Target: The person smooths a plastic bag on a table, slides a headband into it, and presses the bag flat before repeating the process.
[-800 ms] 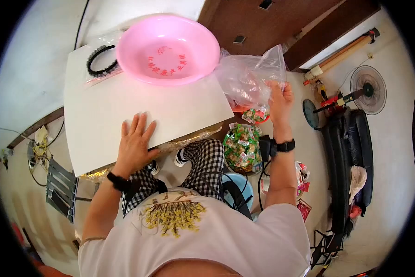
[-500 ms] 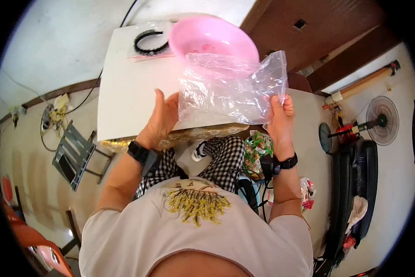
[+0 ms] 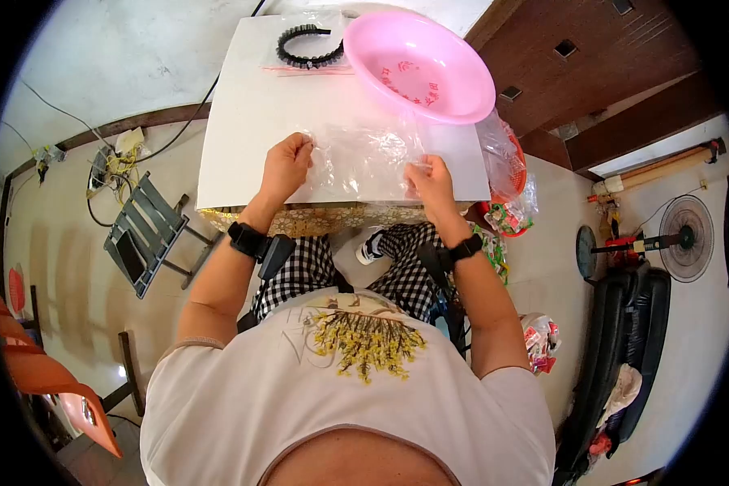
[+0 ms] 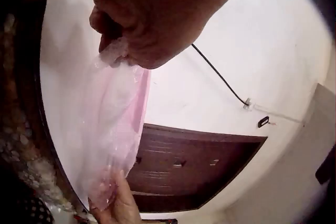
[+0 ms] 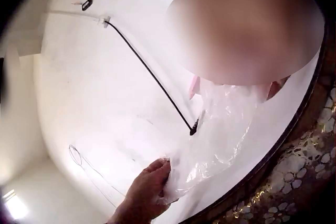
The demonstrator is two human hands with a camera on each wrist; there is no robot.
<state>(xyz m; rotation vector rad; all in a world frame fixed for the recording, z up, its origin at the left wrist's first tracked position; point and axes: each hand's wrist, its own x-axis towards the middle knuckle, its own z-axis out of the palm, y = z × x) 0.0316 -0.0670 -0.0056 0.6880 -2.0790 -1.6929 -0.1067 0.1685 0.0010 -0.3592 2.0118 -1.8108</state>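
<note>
A clear plastic bag (image 3: 363, 162) is stretched between both hands, low over the front of the white tabletop (image 3: 243, 121). My left hand (image 3: 286, 168) pinches its left edge with curled fingers, and the left wrist view shows the film (image 4: 118, 85) coming out from under those fingers. At the opposite edge, my right hand (image 3: 433, 185) pinches the bag between thumb and fingers. Behind the bag stands a pink basin (image 3: 453, 81) with red lettering inside. Left of the basin, a black headband (image 3: 291, 58) lies on clear packaging.
Beyond the table's right side, an orange basket (image 3: 518, 166) holds more clear bags, with green wrapped packets (image 3: 510, 217) nearby. A folding stool (image 3: 149, 231) stands on the floor at left. A fan (image 3: 684, 237) and a black sofa (image 3: 624, 348) are at right.
My right hand has brought the bag from beyond the table's right side to the table's front. My left hand has lifted off the tabletop and taken the bag's left edge.
</note>
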